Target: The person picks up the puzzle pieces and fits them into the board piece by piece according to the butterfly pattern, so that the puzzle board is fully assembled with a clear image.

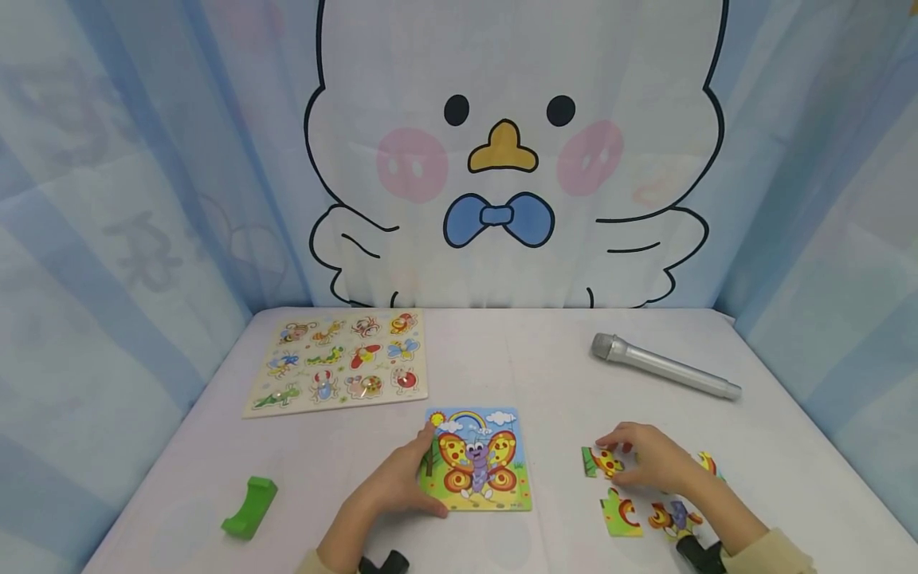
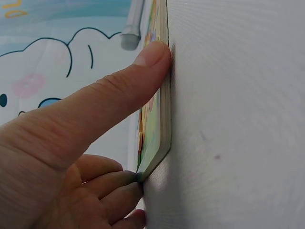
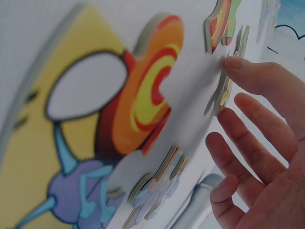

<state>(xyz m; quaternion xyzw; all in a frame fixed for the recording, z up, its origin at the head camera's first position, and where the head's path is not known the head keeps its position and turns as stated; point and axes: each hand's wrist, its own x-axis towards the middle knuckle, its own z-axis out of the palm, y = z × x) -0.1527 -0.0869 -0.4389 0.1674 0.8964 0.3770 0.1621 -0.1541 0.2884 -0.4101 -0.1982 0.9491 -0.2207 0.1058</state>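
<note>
My left hand (image 1: 402,477) grips a square butterfly jigsaw board (image 1: 479,504) at its left side. In the left wrist view the thumb lies on one edge of the board (image 2: 165,114) and the fingertips touch another edge near a corner. To the right, my right hand (image 1: 649,460) pinches a butterfly-wing jigsaw piece (image 1: 592,462) between thumb and fingers, close over the table. Near this hand lie a green piece with a red curl (image 1: 618,514), a purple-and-orange piece (image 1: 674,516) and a piece partly hidden behind the wrist (image 1: 708,461).
An insect picture board (image 1: 344,405) lies at the back left, and a silver microphone-shaped object (image 1: 667,367) at the back right. A green curved block (image 1: 249,508) sits at the front left. Patterned curtains (image 1: 516,279) enclose the white table (image 1: 531,359).
</note>
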